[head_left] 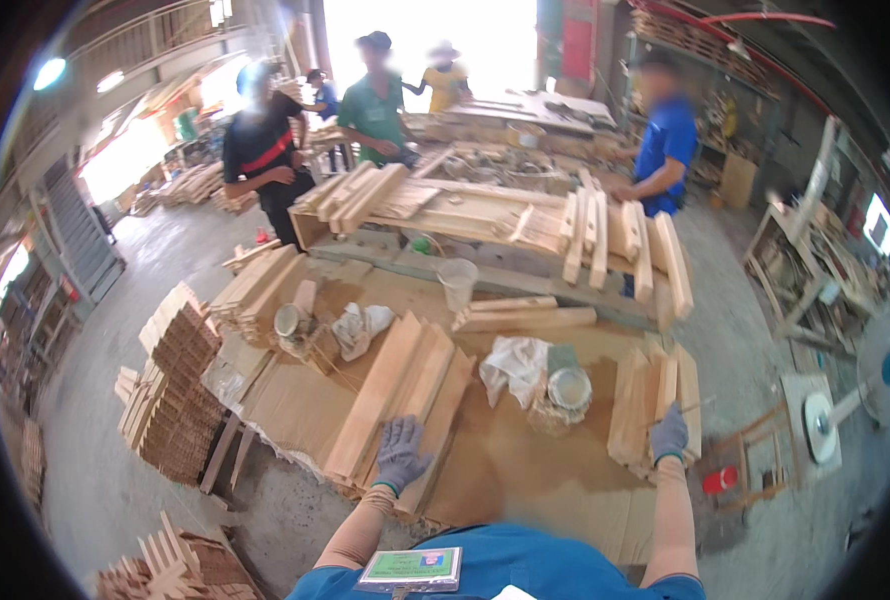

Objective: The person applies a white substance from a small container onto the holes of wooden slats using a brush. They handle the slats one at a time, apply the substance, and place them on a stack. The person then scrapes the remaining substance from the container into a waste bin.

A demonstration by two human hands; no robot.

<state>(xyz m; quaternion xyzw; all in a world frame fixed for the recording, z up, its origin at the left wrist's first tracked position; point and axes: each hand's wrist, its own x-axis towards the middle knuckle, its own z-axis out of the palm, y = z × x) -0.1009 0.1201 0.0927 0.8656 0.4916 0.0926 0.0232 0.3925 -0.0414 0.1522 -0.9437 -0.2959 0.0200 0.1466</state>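
Note:
My left hand [402,455], in a grey glove, lies flat with fingers spread on the near end of a stack of planed wooden boards [395,385]. My right hand [669,436], also gloved, is closed at a second pile of wooden pieces [630,400] on the right. A thin stick-like tool [701,404] juts out from it to the right; its exact kind is too small to make out. Between the two piles stand a container with a crusted outside [568,390] and a crumpled white cloth [515,368].
The brown-covered table [525,460] also bears another container [287,320], a cloth [362,326] and a translucent bucket [458,283]. Beyond is a bench with long wooden parts [465,205], where several people stand. Stacked wood [175,375] is left; a fan [822,415] stands right.

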